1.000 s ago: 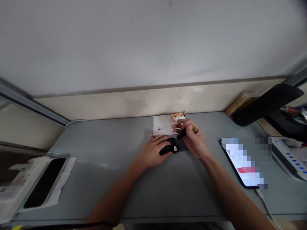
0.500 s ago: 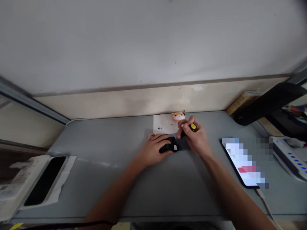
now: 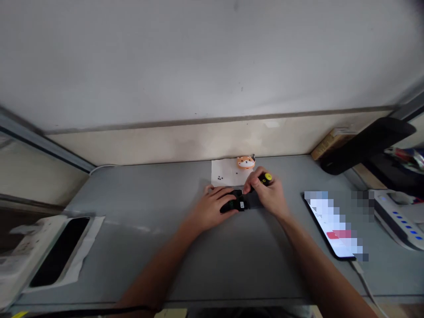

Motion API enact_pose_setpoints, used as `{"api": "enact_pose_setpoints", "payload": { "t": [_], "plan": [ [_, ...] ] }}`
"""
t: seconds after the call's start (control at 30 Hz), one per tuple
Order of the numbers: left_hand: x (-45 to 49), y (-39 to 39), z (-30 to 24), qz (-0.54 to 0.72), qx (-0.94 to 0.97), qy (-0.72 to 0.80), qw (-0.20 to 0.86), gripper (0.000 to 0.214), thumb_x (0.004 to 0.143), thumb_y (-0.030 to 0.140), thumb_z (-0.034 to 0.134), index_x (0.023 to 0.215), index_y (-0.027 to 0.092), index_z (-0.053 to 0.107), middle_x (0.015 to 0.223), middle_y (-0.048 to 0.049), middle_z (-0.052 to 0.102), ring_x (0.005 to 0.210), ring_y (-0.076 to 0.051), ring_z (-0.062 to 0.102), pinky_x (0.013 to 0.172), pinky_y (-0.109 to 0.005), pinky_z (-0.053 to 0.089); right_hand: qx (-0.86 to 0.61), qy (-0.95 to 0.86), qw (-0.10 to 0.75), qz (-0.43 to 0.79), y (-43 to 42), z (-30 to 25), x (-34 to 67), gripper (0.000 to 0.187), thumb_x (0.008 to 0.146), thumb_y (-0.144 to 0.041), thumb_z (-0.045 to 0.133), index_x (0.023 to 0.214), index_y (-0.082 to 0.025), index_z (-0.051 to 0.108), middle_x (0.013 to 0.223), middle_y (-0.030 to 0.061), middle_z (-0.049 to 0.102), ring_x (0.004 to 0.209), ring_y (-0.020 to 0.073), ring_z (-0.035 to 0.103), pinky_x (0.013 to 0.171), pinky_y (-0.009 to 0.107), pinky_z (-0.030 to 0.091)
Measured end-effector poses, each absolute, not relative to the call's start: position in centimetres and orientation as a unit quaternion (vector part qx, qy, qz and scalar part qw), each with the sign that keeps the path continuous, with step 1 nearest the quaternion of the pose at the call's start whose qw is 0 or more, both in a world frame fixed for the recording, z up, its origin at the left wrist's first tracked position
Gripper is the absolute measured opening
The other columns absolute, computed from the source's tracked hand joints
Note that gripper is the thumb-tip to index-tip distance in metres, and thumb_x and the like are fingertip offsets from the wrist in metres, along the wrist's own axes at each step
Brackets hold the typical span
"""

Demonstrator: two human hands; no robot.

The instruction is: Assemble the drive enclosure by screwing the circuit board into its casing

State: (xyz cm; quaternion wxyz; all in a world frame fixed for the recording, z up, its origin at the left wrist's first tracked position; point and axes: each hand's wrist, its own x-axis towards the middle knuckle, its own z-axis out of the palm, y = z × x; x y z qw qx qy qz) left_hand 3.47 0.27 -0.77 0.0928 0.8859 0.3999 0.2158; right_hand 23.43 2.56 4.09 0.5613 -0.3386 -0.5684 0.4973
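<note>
Left hand clasped on a small black device on the grey bench, right hand gripping a yellow-ended tool at its right end — white paper bearing tiny dark bits beyond

Measured against the orange animal-faced case, the change lies just below it and to its right, in the right hand. A second ago its fingers were spread loosely, reaching across the case's lower edge in the view; they have since curled in around the black-and-yellow tool, leaving that edge uncovered, along with more of the paper directly below the case. The tool's yellow end, earlier a sliver, now shows as a round disc, slightly farther right of the case, while the fingers hide more of the handle's lower part.
</note>
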Motion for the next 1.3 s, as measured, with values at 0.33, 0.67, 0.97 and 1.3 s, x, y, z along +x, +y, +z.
{"api": "enact_pose_setpoints", "payload": {
  "t": [0.33,0.67,0.97,1.3],
  "plan": [
    [3.4,0.3,-0.7,0.207,0.892,0.394,0.079,0.029,0.099,0.046,0.061,0.119,0.027,0.070,0.131,-0.0072,0.070,0.123,-0.025,0.063,0.111,-0.048,0.039,-0.337,-0.456,0.617,0.546,2.5,3.9,22.4,0.046,0.075,-0.059,0.081,0.081,-0.025,0.050,0.083,-0.0018,0.065,0.068,0.0152,0.066,0.065,0.030,0.053],
    [3.1,0.3,-0.3,0.211,0.903,0.371,0.049,0.028,0.104,0.042,0.052,0.119,0.026,0.070,0.129,-0.0091,0.071,0.121,-0.025,0.064,0.107,-0.047,0.041,-0.413,-0.600,0.557,0.399,2.8,4.2,23.7,0.045,0.092,-0.066,0.055,0.099,-0.024,0.065,0.079,0.0009,0.062,0.074,0.0160,0.060,0.069,0.029,0.049],
    [2.6,0.1,0.3,0.230,0.903,0.359,0.048,0.028,0.103,0.036,0.051,0.118,0.023,0.071,0.128,-0.0106,0.071,0.117,-0.025,0.066,0.107,-0.045,0.041,-0.577,-0.555,0.558,0.221,3.7,3.7,26.1,0.047,0.092,-0.065,0.054,0.100,-0.021,0.066,0.074,0.0023,0.068,0.063,0.0169,0.061,0.061,0.030,0.047],
    [1.7,0.8,0.6,0.323,0.838,0.440,-0.024,0.023,0.102,0.026,0.049,0.104,0.025,0.072,0.108,-0.0055,0.076,0.096,-0.021,0.070,0.096,-0.041,0.044,-0.579,-0.573,0.540,0.215,3.7,3.1,25.5,0.045,0.093,-0.064,0.054,0.100,-0.021,0.066,0.067,0.0012,0.066,0.060,0.0171,0.061,0.058,0.029,0.045]
  ]
}}
